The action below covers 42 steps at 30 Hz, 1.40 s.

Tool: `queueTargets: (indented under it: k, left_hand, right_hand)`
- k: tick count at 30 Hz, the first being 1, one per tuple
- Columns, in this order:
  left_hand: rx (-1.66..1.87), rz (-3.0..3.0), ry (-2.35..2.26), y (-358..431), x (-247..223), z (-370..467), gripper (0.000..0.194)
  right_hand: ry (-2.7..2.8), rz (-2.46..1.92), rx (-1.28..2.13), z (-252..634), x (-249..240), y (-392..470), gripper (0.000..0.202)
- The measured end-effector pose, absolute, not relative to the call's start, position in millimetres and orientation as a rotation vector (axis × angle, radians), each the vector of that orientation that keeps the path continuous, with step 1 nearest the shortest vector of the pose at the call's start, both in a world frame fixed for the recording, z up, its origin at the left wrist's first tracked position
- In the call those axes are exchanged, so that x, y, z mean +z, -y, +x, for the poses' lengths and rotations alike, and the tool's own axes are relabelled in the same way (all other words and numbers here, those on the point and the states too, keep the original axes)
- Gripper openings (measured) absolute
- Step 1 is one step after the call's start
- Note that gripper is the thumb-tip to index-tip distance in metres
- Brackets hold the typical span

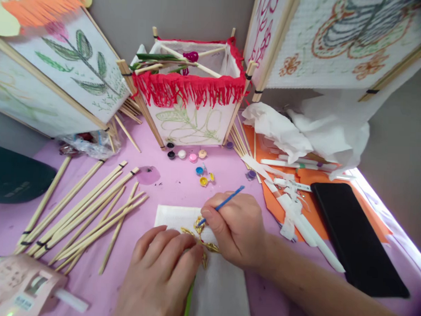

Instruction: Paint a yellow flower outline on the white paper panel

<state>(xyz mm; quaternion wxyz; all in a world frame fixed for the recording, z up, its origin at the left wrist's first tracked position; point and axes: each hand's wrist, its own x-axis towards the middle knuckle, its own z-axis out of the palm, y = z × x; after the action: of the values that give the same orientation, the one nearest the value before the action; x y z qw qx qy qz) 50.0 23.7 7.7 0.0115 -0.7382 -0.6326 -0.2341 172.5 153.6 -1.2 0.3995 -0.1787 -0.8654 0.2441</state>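
My right hand (240, 228) is closed around a thin blue paintbrush (226, 203), its tip on a gold flower design (198, 226) with leaves. The design lies on a white cloth-like panel (223, 287). My left hand (161, 271) rests on the panel's left side, fingers slightly bent and side by side, fingertips beside the gold leaves. A green strip (189, 298) shows along its thumb side; the rest of it is hidden. Small open paint pots stand beyond the panel, among them a yellow pot (203, 181) and a blue pot (199, 170).
Bundled wooden sticks (80, 209) and a pink glue gun (28, 285) lie at left. A red-fringed lantern (191, 120) stands at the back, between larger decorated panels. At right are a black phone (359, 239), glue sticks (313, 230), orange paper (269, 197) and crumpled white paper (273, 128).
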Motion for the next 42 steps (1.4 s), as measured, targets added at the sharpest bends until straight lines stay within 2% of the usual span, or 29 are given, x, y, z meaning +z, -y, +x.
queueTargets:
  k: [25,42]
  left_hand:
    - [-0.746,-2.264,2.007,-20.2,3.3,51.0,0.032]
    - [-0.738,-2.276,2.016,-19.8,6.3,50.6,0.026]
  right_hand:
    - [2.196,-0.432,0.692,172.9,-3.8,-151.0,0.03]
    - [2.187,-0.427,0.671,173.1,0.1,-152.9,0.033]
